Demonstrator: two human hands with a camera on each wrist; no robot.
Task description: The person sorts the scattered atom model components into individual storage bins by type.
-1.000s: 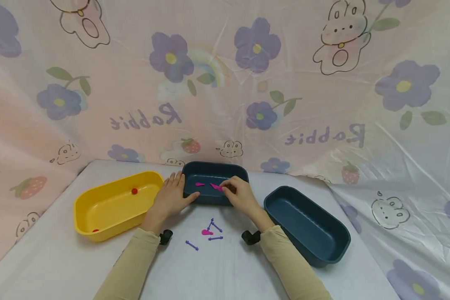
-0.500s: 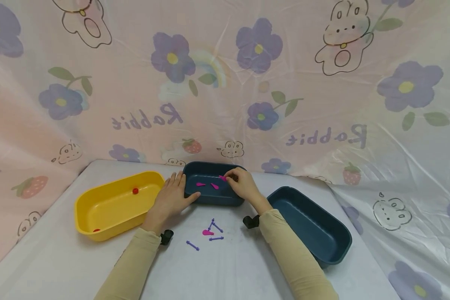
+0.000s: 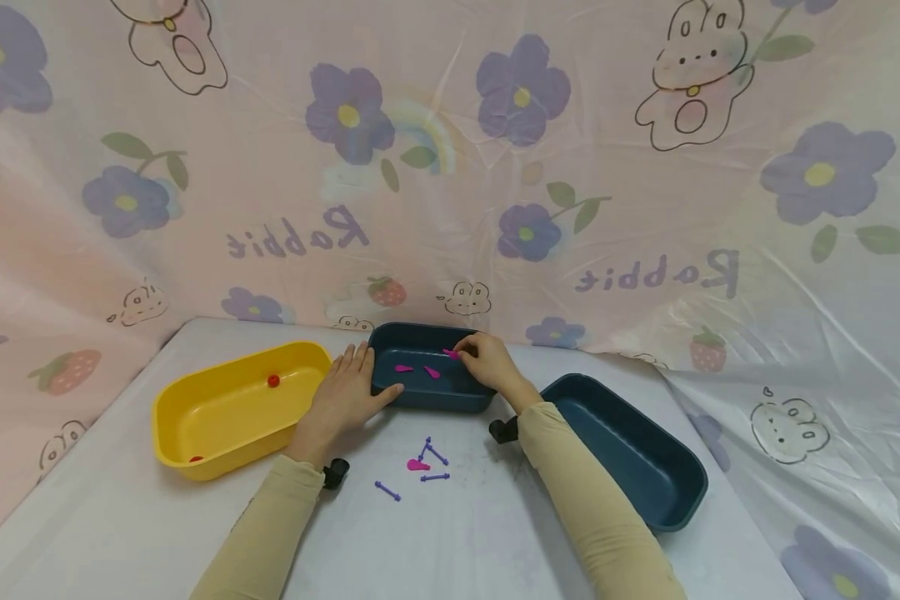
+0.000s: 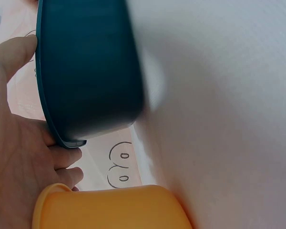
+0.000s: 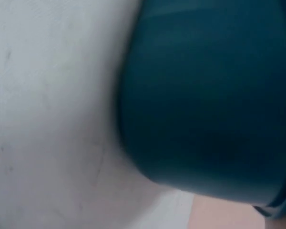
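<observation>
My left hand (image 3: 342, 398) rests against the left end of the middle dark blue tub (image 3: 431, 401), fingers straight and thumb on the near rim. The left wrist view shows the fingers (image 4: 66, 156) by the tub's corner, close to the yellow tub. My right hand (image 3: 489, 363) reaches over the right side of the middle tub and pinches a small pink teardrop-shaped piece (image 3: 450, 353) near the back wall. Two similar pink pieces lie on the tub floor, a left one (image 3: 403, 368) and a middle one (image 3: 432, 372). The right wrist view shows mostly the tub's outer wall (image 5: 209, 105).
A yellow tub (image 3: 232, 421) with red pieces (image 3: 273, 381) stands at the left. Another dark blue tub (image 3: 645, 467) stands at the right, partly behind the right sleeve. On the white table in front lie one pink piece (image 3: 417, 465) and several purple rods (image 3: 387, 491).
My right hand has moved from the middle of the tub toward its back right, holding a pink piece. A second pink piece now lies free on the tub floor. The left hand has stayed put.
</observation>
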